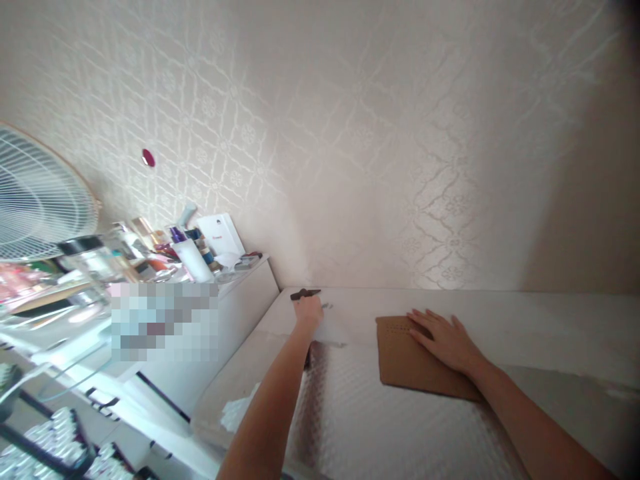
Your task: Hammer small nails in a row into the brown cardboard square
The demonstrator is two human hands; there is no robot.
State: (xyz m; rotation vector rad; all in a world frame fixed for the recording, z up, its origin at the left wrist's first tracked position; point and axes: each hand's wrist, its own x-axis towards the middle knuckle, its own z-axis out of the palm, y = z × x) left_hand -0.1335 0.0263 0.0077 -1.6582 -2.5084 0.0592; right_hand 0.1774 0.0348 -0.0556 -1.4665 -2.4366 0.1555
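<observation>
Left hand (309, 308): near the far left corner of the table (355, 305), fingers bunched at the dark tool; cannot tell whether they grip it.
Dark tool (304, 294): close to the far edge.
Right hand (445, 339): fingers spread, palm down, gripping nothing, resting on the cardboard.
Cardboard (400, 360): right of the tool, set in from the far edge.
</observation>
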